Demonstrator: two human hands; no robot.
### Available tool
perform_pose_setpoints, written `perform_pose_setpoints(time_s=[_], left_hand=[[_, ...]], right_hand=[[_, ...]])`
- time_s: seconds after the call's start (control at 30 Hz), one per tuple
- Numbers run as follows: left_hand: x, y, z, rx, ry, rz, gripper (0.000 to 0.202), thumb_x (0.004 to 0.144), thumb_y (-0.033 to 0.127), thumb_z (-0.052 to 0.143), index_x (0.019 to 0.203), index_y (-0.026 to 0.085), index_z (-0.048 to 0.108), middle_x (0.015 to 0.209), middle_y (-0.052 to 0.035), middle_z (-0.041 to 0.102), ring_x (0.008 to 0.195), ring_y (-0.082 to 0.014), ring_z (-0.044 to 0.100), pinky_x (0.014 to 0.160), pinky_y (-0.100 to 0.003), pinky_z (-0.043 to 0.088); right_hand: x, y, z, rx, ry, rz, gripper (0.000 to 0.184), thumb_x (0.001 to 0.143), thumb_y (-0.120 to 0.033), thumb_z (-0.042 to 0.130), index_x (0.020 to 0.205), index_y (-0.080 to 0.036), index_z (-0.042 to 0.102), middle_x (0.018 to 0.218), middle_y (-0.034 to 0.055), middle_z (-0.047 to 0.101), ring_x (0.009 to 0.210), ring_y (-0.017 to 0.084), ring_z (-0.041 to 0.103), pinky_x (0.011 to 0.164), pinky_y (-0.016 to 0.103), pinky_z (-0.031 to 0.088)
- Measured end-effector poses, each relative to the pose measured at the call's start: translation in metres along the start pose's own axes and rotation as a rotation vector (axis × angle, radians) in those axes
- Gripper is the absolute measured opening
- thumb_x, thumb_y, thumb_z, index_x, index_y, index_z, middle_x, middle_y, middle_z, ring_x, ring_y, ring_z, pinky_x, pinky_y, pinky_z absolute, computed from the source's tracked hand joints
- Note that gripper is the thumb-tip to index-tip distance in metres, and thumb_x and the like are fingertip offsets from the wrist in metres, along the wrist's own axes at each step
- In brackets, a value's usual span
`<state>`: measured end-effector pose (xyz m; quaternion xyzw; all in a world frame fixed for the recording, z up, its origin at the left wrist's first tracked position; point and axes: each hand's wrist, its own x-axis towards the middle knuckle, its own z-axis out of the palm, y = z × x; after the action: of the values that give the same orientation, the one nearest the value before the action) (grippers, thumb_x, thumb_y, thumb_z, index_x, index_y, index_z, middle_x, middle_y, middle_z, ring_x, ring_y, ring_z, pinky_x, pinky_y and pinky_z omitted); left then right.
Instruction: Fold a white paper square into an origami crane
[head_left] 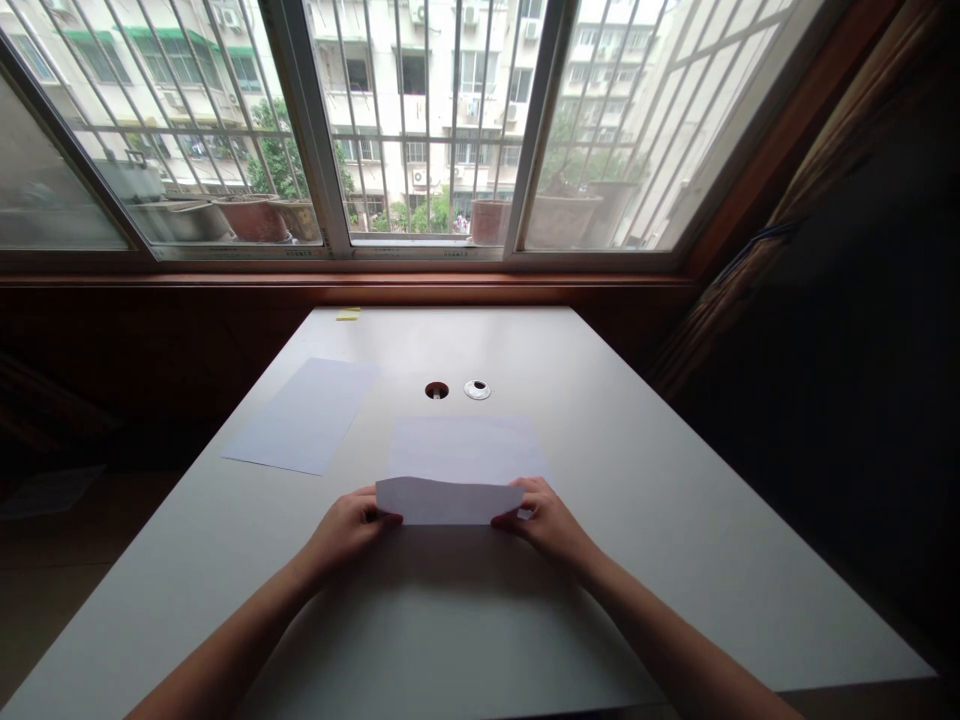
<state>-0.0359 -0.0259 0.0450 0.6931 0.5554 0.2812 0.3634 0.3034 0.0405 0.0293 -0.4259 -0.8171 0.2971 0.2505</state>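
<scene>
A white sheet of paper (465,460) lies in the middle of the pale table (637,520), its near edge lifted and curled up toward me. My left hand (349,528) pinches the lifted edge at its left corner. My right hand (546,520) pinches the same edge at its right corner. Both hands hover just above the tabletop, fingers closed on the paper.
A second white sheet (304,415) lies flat to the left. Behind the held sheet are a round cable hole (436,390) and its loose cap (477,390). A small yellow note (348,314) sits at the far edge, below a barred window (420,130). A dark curtain (840,300) hangs at right.
</scene>
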Motion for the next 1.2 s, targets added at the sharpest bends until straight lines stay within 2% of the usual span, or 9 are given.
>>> perform_pose_setpoints(time_s=[0.13,0.3,0.47,0.6,0.7,0.83,0.97,1.1,1.2], left_hand=[[0.001,0.006,-0.001,0.068,0.056,-0.046,0.032,0.091,0.044,0.056,0.08,0.02,0.074,0.1,-0.0063,0.071,0.091,-0.0245,0.066,0.077,-0.029,0.049],[0.003,0.009,0.002,0.141,0.118,-0.092,0.036,0.088,0.044,0.055,0.063,0.019,0.056,0.092,-0.0056,0.063,0.08,-0.0212,0.062,0.071,-0.03,0.046],[0.005,0.003,0.01,0.22,0.194,-0.109,0.032,0.088,0.041,0.053,0.065,0.021,0.043,0.09,-0.0039,0.059,0.075,-0.0195,0.059,0.071,-0.031,0.044],[0.004,-0.002,0.017,0.246,0.255,-0.144,0.019,0.088,0.037,0.054,0.078,0.022,0.048,0.089,-0.0031,0.058,0.077,-0.0205,0.061,0.074,-0.033,0.047],[-0.001,-0.004,0.023,0.202,0.343,-0.162,0.026,0.089,0.033,0.055,0.112,0.023,0.047,0.105,-0.0045,0.059,0.076,-0.018,0.064,0.072,-0.032,0.051],[-0.009,-0.006,0.032,0.346,0.368,0.058,0.055,0.094,0.024,0.049,0.145,0.03,0.03,0.14,-0.0121,0.04,0.083,-0.0152,0.062,0.072,-0.032,0.056],[-0.016,0.002,0.037,0.74,0.375,0.308,0.057,0.094,0.012,0.048,0.143,0.04,0.046,0.154,-0.0098,0.032,0.105,-0.0236,0.058,0.089,-0.045,0.054],[-0.017,0.02,0.04,0.966,0.36,0.392,0.057,0.093,0.015,0.053,0.147,0.033,0.046,0.157,-0.0075,0.036,0.138,-0.036,0.038,0.114,-0.064,0.03],[-0.012,0.029,0.048,1.024,0.242,0.513,0.058,0.095,0.019,0.049,0.152,0.023,0.039,0.156,-0.0087,0.039,0.148,-0.0354,0.025,0.12,-0.067,0.01]], right_hand=[[0.003,0.0,0.001,-0.042,0.01,0.01,0.018,0.085,-0.04,0.07,0.077,-0.027,0.079,0.094,0.005,0.073,0.096,0.028,0.062,0.085,0.042,0.052],[0.003,0.004,0.007,-0.104,0.07,0.062,0.027,0.082,-0.043,0.073,0.063,-0.023,0.073,0.089,0.0064,0.07,0.095,0.028,0.061,0.083,0.04,0.052],[0.0,0.006,0.013,-0.179,0.146,0.085,0.027,0.078,-0.042,0.077,0.06,-0.024,0.071,0.094,0.0073,0.066,0.096,0.027,0.058,0.083,0.04,0.052],[-0.001,0.005,0.015,-0.227,0.154,0.128,0.031,0.077,-0.042,0.078,0.056,-0.023,0.064,0.097,0.0074,0.064,0.098,0.028,0.056,0.085,0.041,0.051],[-0.001,0.004,0.016,-0.244,0.148,0.144,0.031,0.077,-0.04,0.078,0.057,-0.023,0.062,0.098,0.0076,0.064,0.099,0.028,0.055,0.085,0.042,0.05],[-0.001,0.002,0.016,-0.256,0.13,0.158,0.03,0.078,-0.04,0.077,0.058,-0.022,0.062,0.099,0.008,0.063,0.099,0.028,0.054,0.087,0.042,0.048],[0.001,-0.003,0.013,-0.232,0.077,0.214,0.029,0.078,-0.044,0.075,0.061,-0.022,0.065,0.102,0.0072,0.063,0.104,0.028,0.052,0.091,0.042,0.045],[0.001,-0.007,0.01,-0.214,0.057,0.241,0.029,0.077,-0.043,0.075,0.061,-0.022,0.064,0.104,0.0064,0.062,0.106,0.028,0.05,0.094,0.042,0.043],[0.001,-0.008,0.01,-0.219,0.059,0.241,0.028,0.077,-0.043,0.075,0.062,-0.022,0.064,0.103,0.0067,0.062,0.106,0.029,0.049,0.094,0.042,0.043]])
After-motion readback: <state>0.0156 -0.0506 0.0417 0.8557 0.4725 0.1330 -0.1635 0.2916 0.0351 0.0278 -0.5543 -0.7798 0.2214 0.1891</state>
